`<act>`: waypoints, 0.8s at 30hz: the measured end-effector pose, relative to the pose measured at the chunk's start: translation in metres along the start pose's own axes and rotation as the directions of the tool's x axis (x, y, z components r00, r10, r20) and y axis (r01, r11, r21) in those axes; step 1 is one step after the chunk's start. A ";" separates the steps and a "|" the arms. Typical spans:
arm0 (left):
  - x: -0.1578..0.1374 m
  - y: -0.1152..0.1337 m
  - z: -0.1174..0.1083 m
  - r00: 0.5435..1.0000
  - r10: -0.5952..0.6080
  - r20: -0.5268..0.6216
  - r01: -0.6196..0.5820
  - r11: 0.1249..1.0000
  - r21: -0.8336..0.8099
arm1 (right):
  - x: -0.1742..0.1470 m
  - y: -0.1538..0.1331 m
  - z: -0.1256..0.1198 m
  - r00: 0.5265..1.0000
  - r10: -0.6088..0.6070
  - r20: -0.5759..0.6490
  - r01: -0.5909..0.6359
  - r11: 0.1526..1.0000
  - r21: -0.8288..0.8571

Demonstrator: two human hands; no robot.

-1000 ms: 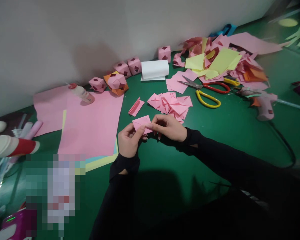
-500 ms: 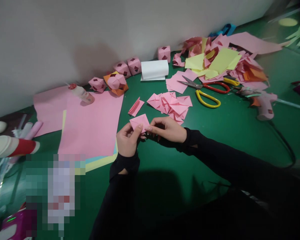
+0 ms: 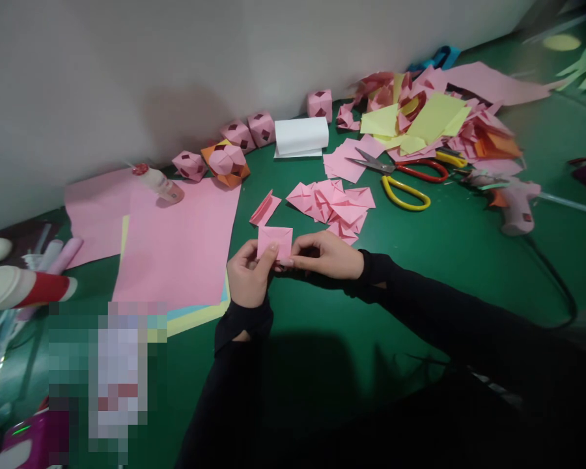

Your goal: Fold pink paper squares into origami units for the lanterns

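Observation:
Between my two hands is a small square of folded pink paper (image 3: 275,239), held a little above the green table. My left hand (image 3: 249,273) is closed on its left side, thumb pressed on the front. My right hand (image 3: 327,254) pinches the lower right corner; its other fingers curl behind and are partly hidden. Just beyond the square lie a narrow folded pink piece (image 3: 265,208) and a loose heap of folded pink papers (image 3: 333,203).
Scissors (image 3: 390,170) with red and yellow handles lie on the right, near a glue gun (image 3: 515,202) with a black cord. Paper scraps (image 3: 427,120) pile up behind them. On the left are large pink sheets (image 3: 180,251), a small bottle (image 3: 159,184) and a red-and-white cup (image 3: 27,286).
The pink paper square has turned in my fingers, from a tilted position to one with its top edge nearly level. Both hands stay in almost the same place.

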State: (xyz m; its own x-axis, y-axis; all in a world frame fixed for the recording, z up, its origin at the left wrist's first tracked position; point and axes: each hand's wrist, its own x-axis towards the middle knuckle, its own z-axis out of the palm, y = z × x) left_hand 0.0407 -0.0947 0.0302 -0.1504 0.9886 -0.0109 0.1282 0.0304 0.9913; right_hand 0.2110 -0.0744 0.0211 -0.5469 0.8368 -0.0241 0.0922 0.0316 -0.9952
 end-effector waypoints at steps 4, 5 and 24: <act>0.000 0.002 -0.001 1.000 -0.010 0.030 0.010 1.000 -0.007 | 0.001 -0.001 0.001 0.999 0.029 -0.024 -0.027 0.998 0.062; 0.000 0.003 -0.001 0.999 -0.013 0.042 0.014 1.000 -0.010 | 0.001 -0.002 0.001 0.998 0.045 -0.048 -0.040 0.993 0.108; -0.001 0.003 0.000 0.998 -0.022 0.058 0.024 0.999 -0.045 | 0.004 -0.007 -0.005 0.982 0.148 -0.121 -0.100 0.936 0.338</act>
State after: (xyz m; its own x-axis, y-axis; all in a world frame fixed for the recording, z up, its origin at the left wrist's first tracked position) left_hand 0.0414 -0.0953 0.0327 -0.0962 0.9946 -0.0400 0.0805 0.0478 0.9956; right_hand 0.2120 -0.0687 0.0286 -0.4227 0.8921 -0.1596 -0.1406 -0.2385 -0.9609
